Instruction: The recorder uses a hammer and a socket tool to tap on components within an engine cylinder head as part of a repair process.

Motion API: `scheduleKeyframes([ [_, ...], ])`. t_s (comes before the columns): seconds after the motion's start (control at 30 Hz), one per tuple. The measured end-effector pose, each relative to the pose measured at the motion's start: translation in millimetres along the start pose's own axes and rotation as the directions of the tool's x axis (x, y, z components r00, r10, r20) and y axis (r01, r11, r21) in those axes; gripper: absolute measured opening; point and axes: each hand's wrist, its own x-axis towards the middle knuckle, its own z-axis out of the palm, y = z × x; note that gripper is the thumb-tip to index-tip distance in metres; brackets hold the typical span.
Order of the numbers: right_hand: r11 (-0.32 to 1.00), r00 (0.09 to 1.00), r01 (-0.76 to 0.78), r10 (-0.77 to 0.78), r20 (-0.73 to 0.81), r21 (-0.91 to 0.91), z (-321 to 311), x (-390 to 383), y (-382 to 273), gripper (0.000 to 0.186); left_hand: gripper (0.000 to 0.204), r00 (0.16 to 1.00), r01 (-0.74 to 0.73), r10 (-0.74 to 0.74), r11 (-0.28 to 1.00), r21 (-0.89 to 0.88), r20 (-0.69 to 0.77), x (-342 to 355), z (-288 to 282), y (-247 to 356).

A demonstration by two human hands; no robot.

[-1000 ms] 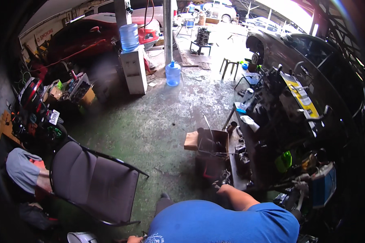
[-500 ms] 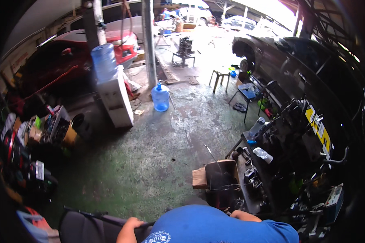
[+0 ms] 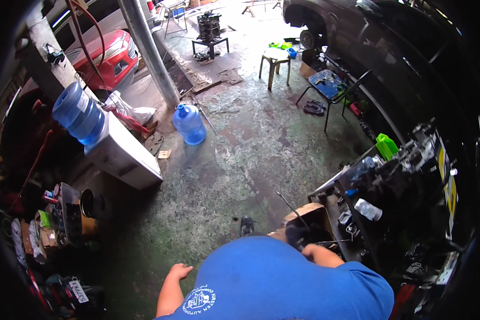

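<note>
My left hand hangs beside my blue shirt, fingers loosely curled and apart, holding nothing visible. My right hand is at the right of my body, next to a cardboard box with a thin rod rising from it; its fingers are dark and hard to make out. One dark shoe shows on the worn floor ahead of me. A dark metal bench with greasy parts and a pale bottle lies just right of the box.
A water dispenser, blue jug and pole stand at front left, a round stool and blue-seated chair at front right. A red car, grey vehicle, engine block and clutter surround the floor.
The view has moved forward and turned slightly right; the padded chair has dropped out of sight. My left hand has left that chair's edge, and my shoe now shows ahead.
</note>
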Motion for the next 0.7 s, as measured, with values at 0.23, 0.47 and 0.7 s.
scheduleKeyframes([
  [0.23,0.969,0.896,0.213,-0.246,-0.371,-0.128,-196.4,-42.4,-230.8,0.056,0.052,0.994,-0.109,0.107,0.993,-0.047,-0.029,80.5,-91.9,124.7],
  [0.47,0.948,0.772,0.319,-0.256,-0.582,0.006,-292.3,-22.8,-343.9,0.064,0.059,0.948,-0.241,0.17,0.935,0.259,0.267,235.3,-212.1,241.1],
  [0.7,0.931,0.93,0.364,-0.365,-0.039,-0.027,-305.9,52.6,-332.7,0.045,0.06,0.959,-0.261,0.181,0.862,0.434,0.217,370.0,-413.5,398.7],
])
